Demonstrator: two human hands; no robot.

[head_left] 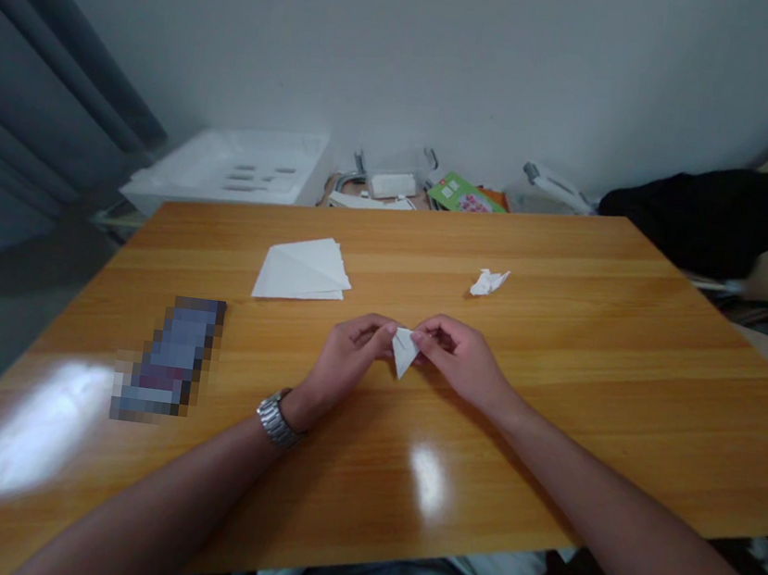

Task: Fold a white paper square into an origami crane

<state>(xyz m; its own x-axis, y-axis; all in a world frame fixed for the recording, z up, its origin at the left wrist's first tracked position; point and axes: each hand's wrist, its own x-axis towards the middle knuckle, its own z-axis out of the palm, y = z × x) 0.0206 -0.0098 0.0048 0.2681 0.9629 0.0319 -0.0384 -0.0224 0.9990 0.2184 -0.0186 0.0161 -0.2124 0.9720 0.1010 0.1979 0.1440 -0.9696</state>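
Forearms (pixel 565 464) frame the paper (pixel 404 355), a folded triangle that my left hand (pixel 348 353) and right hand (pixel 465 358) grasp near its upper corners, over the table (pixel 594 341). From afar I judge this folding; the next move calls for even pressure. Beyond the paper: sheets (pixel 302 270) leftward, scrap (pixel 489 283) rightward.

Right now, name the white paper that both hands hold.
The small triangular piece pinched between left hand and right hand; the flat sheets and the crumpled-looking piece lie untouched on the table.
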